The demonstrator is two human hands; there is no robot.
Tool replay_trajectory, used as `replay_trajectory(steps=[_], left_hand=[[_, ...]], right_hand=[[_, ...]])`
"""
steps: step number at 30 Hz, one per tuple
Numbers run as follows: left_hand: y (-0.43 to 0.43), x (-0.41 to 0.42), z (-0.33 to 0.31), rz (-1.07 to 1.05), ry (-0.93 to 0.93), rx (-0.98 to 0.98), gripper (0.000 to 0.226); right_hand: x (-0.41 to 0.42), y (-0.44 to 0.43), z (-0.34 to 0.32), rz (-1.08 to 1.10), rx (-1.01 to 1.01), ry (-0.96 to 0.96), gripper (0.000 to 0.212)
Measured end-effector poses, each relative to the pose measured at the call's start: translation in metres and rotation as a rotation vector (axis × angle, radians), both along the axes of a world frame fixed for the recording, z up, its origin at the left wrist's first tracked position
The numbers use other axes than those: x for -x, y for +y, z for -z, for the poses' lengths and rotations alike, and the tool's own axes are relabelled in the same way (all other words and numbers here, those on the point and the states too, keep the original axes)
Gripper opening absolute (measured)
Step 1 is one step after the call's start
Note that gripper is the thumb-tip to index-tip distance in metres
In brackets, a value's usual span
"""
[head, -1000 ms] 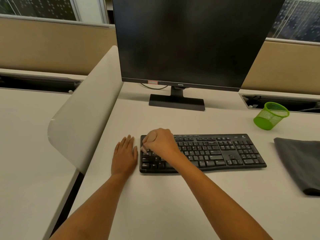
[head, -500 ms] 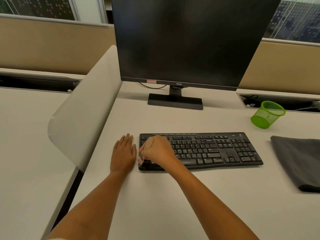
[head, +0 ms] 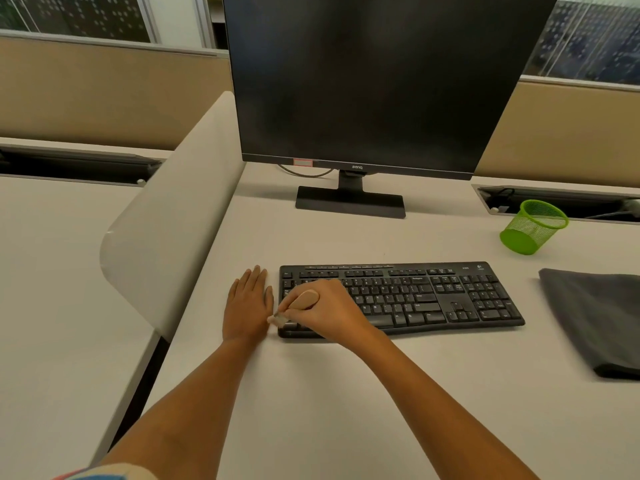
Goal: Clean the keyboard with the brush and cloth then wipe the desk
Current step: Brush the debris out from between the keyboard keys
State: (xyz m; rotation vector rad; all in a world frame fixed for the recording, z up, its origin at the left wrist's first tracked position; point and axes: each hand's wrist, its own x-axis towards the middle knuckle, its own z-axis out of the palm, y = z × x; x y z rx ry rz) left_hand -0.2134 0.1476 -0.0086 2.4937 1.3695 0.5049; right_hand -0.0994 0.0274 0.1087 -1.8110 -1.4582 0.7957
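The right hand (head: 327,311) is closed around a small wooden-handled brush (head: 300,304), whose pale bristle end sits at the near-left corner of the black keyboard (head: 415,296). The left hand (head: 246,304) lies flat and open, palm down, on the desk (head: 346,393) just left of the keyboard, holding nothing. A folded dark grey cloth (head: 599,317) lies on the desk to the right of the keyboard, with a green mesh cup (head: 533,226) farther back and the monitor (head: 374,81) standing behind the keyboard.
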Motion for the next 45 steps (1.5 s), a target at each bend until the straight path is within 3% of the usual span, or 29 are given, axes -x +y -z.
replay_trajectory(steps=[8,14,20,26,31,34,39,42,45], left_hand=[[-0.005,0.003,-0.004,-0.028,-0.007,-0.045,0.040],[-0.013,0.005,-0.004,-0.035,0.006,-0.060,0.044],[-0.023,0.012,-0.005,-0.033,-0.018,-0.063,0.039],[-0.031,0.014,-0.006,-0.011,-0.015,-0.103,0.050],[-0.036,0.017,-0.006,-0.031,0.020,-0.155,0.050],[-0.038,0.018,-0.004,-0.031,0.044,-0.184,0.048],[-0.038,0.016,0.003,0.006,0.052,-0.264,0.027],[-0.040,0.017,0.004,-0.011,0.056,-0.297,0.026],[-0.043,0.017,0.001,-0.007,0.095,-0.296,0.041]], right_hand=[[-0.023,-0.023,-0.002,-0.102,0.080,-0.086,0.010],[-0.012,-0.019,-0.003,-0.172,-0.015,-0.093,0.010],[-0.031,-0.021,-0.006,-0.179,0.119,-0.228,0.012],[-0.021,-0.019,-0.013,-0.260,-0.012,-0.174,0.013],[-0.036,-0.020,-0.014,-0.304,0.093,-0.265,0.013],[-0.059,-0.025,-0.026,-0.295,0.169,-0.284,0.009],[-0.047,-0.021,-0.030,-0.324,0.022,-0.250,0.011],[-0.033,-0.019,-0.018,-0.392,0.025,-0.287,0.012],[-0.044,-0.025,-0.013,-0.378,0.078,-0.295,0.012]])
